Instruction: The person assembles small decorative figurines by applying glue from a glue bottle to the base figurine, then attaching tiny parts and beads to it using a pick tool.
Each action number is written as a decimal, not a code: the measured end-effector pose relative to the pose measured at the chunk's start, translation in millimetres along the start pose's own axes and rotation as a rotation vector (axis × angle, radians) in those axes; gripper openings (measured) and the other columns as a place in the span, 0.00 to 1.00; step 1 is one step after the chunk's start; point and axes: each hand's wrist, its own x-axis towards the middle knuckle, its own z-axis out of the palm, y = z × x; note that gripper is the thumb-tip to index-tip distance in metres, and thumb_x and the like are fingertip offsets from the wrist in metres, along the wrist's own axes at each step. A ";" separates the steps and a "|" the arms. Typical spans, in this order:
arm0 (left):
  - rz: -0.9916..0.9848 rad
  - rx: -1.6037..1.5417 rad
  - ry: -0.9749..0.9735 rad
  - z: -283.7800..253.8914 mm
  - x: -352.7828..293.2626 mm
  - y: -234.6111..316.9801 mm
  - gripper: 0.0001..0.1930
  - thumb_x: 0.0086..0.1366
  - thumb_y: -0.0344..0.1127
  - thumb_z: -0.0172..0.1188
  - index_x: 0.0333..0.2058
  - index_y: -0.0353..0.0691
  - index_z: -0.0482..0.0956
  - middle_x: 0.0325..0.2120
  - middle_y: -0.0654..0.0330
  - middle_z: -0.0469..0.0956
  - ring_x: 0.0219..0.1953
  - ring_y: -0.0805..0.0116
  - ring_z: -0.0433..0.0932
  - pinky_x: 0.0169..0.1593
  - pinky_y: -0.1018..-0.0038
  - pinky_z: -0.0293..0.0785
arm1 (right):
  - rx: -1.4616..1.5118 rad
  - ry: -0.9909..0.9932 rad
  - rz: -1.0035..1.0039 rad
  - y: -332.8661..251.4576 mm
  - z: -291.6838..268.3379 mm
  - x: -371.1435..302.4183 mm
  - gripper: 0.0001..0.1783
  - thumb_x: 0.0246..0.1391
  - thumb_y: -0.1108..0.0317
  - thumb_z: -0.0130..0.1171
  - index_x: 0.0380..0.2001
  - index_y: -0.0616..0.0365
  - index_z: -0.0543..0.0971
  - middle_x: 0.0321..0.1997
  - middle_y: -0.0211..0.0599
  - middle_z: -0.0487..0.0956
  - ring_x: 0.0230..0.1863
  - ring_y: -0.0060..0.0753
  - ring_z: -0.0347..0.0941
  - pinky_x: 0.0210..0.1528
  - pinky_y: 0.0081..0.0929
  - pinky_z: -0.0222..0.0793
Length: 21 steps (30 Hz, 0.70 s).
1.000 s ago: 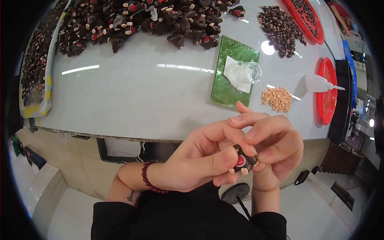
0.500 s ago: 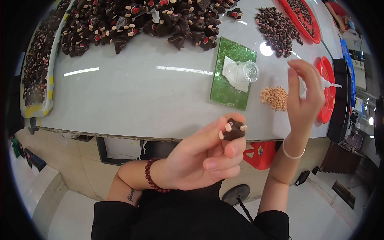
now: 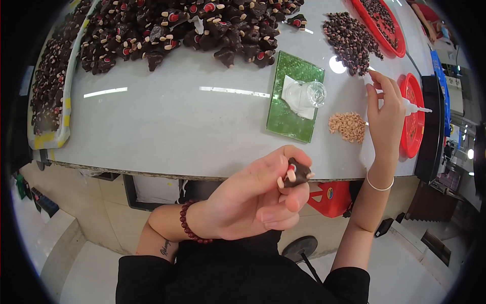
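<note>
Held up in front of the table edge, my left hand [image 3: 243, 202] pinches a small dark brown figurine [image 3: 297, 175] between thumb and fingers. The figurine has pale peg-like bits sticking out and a red spot. My right hand [image 3: 386, 109] is over the right side of the table, its thumb and index finger curved and apart. Its index fingertip is at the near edge of a heap of small brown and pinkish pieces [image 3: 349, 43]. A heap of small pale tan pieces [image 3: 347, 126] lies left of that hand. Behind it, partly hidden, is a white nozzle bottle [image 3: 412, 107].
A green board [image 3: 288, 124] bears a white sheet and a clear plastic cup [image 3: 316, 94]. Many brown figurines [image 3: 228, 38] are piled at the back. A tray [image 3: 63, 116] of more stands left. Red trays [image 3: 415, 137] sit at the right.
My right hand has moved slightly away from me, toward the heap of brown pieces. My left hand has shifted a little, turning the figurine so its red spot shows more.
</note>
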 end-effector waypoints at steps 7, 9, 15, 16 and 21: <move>-0.049 0.354 -0.023 2.5 -0.7 -1.0 0.13 0.68 0.45 0.43 0.44 0.43 0.67 0.24 0.60 0.71 0.16 0.84 0.59 0.23 0.84 0.57 | 0.030 -0.022 -0.061 6.7 6.0 8.0 0.07 0.50 0.77 0.52 0.35 0.64 0.75 0.36 0.42 0.76 0.34 0.37 0.74 0.34 0.30 0.70; -0.055 0.359 -0.022 3.6 -1.3 0.8 0.14 0.68 0.45 0.43 0.43 0.42 0.67 0.24 0.60 0.71 0.16 0.83 0.59 0.23 0.84 0.57 | -0.005 -0.026 -0.120 10.5 10.1 9.7 0.06 0.50 0.77 0.52 0.33 0.64 0.75 0.35 0.42 0.75 0.32 0.36 0.74 0.33 0.29 0.69; 0.067 0.657 0.065 17.3 -3.5 3.9 0.13 0.67 0.42 0.46 0.38 0.37 0.71 0.24 0.59 0.71 0.18 0.79 0.62 0.24 0.82 0.59 | 0.241 -0.136 -0.035 -6.2 -9.4 2.3 0.05 0.50 0.78 0.52 0.33 0.64 0.74 0.30 0.39 0.75 0.26 0.31 0.71 0.31 0.21 0.67; 0.132 0.864 0.142 18.8 -4.7 5.6 0.13 0.66 0.41 0.48 0.36 0.36 0.72 0.24 0.59 0.70 0.19 0.78 0.63 0.24 0.82 0.60 | 0.410 -0.072 -0.005 -18.4 -13.3 -5.7 0.04 0.50 0.78 0.52 0.31 0.63 0.74 0.28 0.38 0.75 0.25 0.29 0.70 0.30 0.19 0.67; 0.495 1.583 0.187 15.0 -3.9 16.2 0.15 0.63 0.42 0.52 0.32 0.33 0.75 0.24 0.60 0.70 0.21 0.75 0.65 0.26 0.81 0.62 | 0.545 -0.159 -0.339 -101.0 -53.8 -50.3 0.12 0.34 0.79 0.62 0.28 0.65 0.77 0.24 0.38 0.76 0.24 0.28 0.72 0.27 0.19 0.69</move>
